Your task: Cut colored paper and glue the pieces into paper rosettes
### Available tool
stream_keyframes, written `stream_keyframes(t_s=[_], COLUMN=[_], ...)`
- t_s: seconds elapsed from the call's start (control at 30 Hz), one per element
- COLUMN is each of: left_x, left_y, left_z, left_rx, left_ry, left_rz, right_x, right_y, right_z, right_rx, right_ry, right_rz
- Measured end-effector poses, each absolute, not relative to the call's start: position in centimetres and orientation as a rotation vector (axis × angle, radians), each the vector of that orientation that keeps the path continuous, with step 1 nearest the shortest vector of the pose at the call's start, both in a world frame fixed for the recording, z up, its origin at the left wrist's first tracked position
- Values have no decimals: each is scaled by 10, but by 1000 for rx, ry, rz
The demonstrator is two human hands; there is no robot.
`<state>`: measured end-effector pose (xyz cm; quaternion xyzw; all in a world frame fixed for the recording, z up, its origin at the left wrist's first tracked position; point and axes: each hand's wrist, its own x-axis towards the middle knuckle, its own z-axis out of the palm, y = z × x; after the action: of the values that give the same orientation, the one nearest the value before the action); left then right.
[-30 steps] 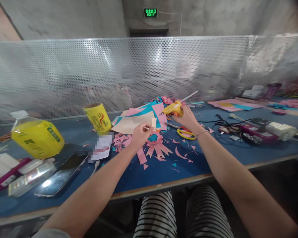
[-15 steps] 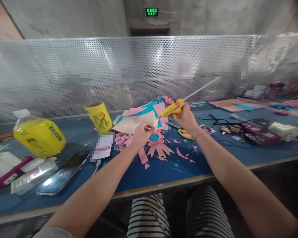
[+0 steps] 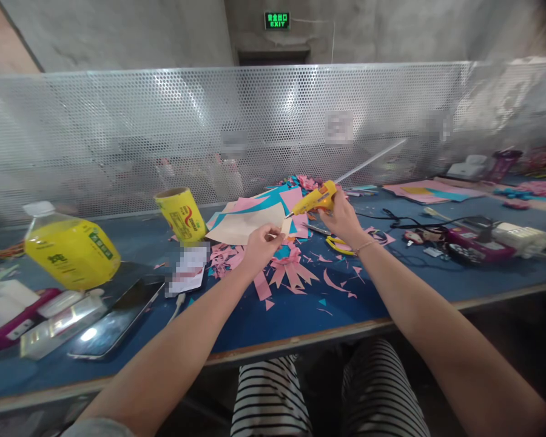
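Observation:
My right hand (image 3: 343, 217) grips a yellow glue gun (image 3: 316, 199) with a clear glue stick sticking up behind it; its nozzle points left at a small cream paper piece (image 3: 284, 226). My left hand (image 3: 259, 244) pinches that paper piece just above a pink paper ribbon flower (image 3: 292, 267) lying on the blue table (image 3: 273, 315). Nozzle and paper are almost touching.
Pink and teal paper sheets (image 3: 255, 215) and scraps lie behind and around the hands. Yellow-handled scissors (image 3: 339, 244) lie under my right wrist. A yellow tape roll (image 3: 181, 213), yellow bottle (image 3: 68, 250) and phone (image 3: 113, 318) sit left; cables and a power strip (image 3: 519, 238) right.
My right hand lifted the glue gun off the table and swung its nozzle left to the paper piece. My left hand stayed nearly still.

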<state>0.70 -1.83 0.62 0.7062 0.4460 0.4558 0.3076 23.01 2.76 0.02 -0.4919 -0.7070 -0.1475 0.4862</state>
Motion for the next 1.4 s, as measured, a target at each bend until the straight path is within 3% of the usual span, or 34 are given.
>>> stream_keyframes(t_s=[1.4], left_x=[8], left_y=[-19], left_z=[11], left_rx=[1698], left_ry=[1128], left_rz=[1229], right_x=[234], right_y=[29], right_z=[0], right_rx=[-1262], right_ry=[-1712], right_rz=[-353])
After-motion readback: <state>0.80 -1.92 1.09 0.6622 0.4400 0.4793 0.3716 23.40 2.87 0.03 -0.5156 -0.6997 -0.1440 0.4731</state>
